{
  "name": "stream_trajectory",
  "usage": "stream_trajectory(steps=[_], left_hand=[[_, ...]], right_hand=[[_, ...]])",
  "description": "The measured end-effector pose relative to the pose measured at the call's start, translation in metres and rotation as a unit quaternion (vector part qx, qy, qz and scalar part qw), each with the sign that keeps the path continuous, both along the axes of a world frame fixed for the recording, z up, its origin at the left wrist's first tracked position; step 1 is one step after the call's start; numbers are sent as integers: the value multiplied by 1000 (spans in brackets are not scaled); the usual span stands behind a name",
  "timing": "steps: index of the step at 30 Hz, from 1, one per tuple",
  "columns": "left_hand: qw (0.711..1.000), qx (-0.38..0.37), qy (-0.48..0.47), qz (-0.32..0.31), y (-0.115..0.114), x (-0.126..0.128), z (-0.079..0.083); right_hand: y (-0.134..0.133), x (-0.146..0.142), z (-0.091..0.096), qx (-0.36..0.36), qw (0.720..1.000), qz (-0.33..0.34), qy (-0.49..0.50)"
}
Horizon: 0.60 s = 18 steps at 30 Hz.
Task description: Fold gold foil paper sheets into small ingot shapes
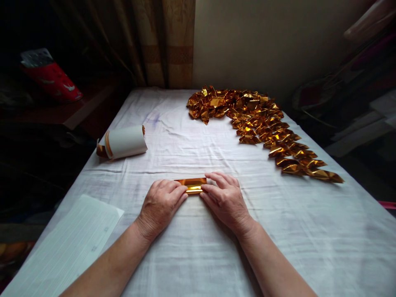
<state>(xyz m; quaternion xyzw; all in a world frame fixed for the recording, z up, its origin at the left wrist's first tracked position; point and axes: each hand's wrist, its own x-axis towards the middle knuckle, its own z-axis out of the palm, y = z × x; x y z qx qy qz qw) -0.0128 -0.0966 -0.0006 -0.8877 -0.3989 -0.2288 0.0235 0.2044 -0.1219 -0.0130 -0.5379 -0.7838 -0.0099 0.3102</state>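
Observation:
A small sheet of gold foil paper (193, 182) lies on the white cloth in front of me, its near edge folded or rolled into a shiny strip. At the left end, my left hand (162, 204) is closed, thumb and forefinger pinching the near fold. My right hand (227, 202) pinches the right end between thumb and forefinger, while its other fingers reach over the far right corner. Beyond my hands, many folded gold foil pieces (250, 111) lie in a curved row from the back middle to the right.
On the left stands out a white roll (126, 142) lying on its side, gold foil showing at its ends. Pale lined sheets (71, 243) lie at the near left of the cloth-covered table (293, 231). A red container (54, 78) sits on a side surface, near the curtain (154, 45).

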Motion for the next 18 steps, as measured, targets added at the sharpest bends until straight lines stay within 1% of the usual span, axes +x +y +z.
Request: stream_trajectory(steps=[6, 11, 18], left_hand=[[1000, -8, 21, 4, -2, 0, 1], [1000, -15, 20, 7, -2, 0, 1], [996, -87, -12, 16, -1, 0, 3]], right_hand=[[-2, 0, 5, -24, 1000, 0, -3], [-3, 0, 6, -35, 999, 5, -1], [-2, -1, 3, -44, 999, -6, 18]])
